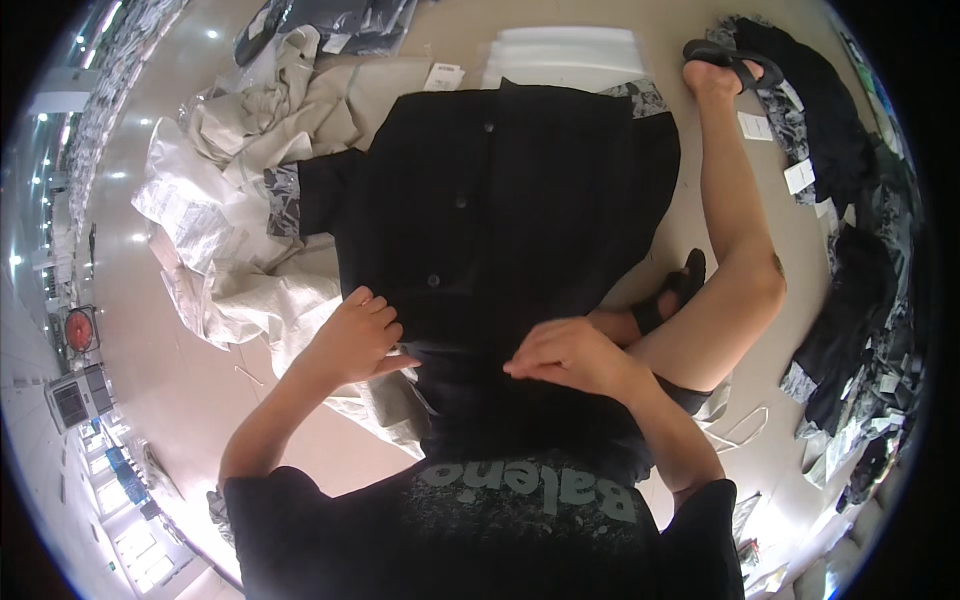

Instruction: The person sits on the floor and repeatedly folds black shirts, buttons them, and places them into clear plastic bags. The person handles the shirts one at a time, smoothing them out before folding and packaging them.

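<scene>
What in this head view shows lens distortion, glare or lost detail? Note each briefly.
Head view: fisheye bends the shelving at the left rim and leaves black corners; ceiling lights glare as bright spots on the glossy floor; the black shirt is so dark its folds barely show, only its buttons; the left hand and right hand at its hem are evenly lit and fairly sharp.

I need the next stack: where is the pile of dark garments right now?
In the head view, the pile of dark garments lies on the floor at the person's right, past the bent leg and beside the black shirt.
</scene>
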Tool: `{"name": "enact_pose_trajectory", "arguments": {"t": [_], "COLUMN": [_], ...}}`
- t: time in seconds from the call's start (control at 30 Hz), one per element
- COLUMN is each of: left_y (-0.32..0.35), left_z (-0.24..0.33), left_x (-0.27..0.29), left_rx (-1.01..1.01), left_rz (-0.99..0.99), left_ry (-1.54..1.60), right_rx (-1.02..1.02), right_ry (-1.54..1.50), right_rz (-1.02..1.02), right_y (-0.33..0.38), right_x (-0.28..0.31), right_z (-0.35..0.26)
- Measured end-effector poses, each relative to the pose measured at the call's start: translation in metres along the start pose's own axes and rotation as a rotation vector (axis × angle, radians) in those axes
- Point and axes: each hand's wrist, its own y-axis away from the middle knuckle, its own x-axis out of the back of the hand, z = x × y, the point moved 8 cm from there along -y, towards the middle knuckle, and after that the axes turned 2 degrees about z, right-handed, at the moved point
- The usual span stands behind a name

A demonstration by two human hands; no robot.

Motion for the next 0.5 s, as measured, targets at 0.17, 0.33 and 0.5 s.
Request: {"name": "enact_pose_trajectory", "arguments": {"t": [0.17,0.33,0.5], "left_y": [-0.001,-0.03,-0.062], "left_z": [0.008,0.008,-0.018], "left_x": [-0.023,0.01,-0.021], "left_rx": [0.076,0.213,0.324], "left_rz": [0.219,0.511,0.379], "left_ry": [0.122,0.18,0.112], "right_rx": [-0.611,-0.334,-0.238], "right_ry": [-0.368,0.439,0.34], "right_rz": [0.117,0.537,0.571], "right_y": [0.059,0.033,-0.039], "right_x": [0.029,0.055,0.003], "right_z": [0.034,0.045,0.069]}}
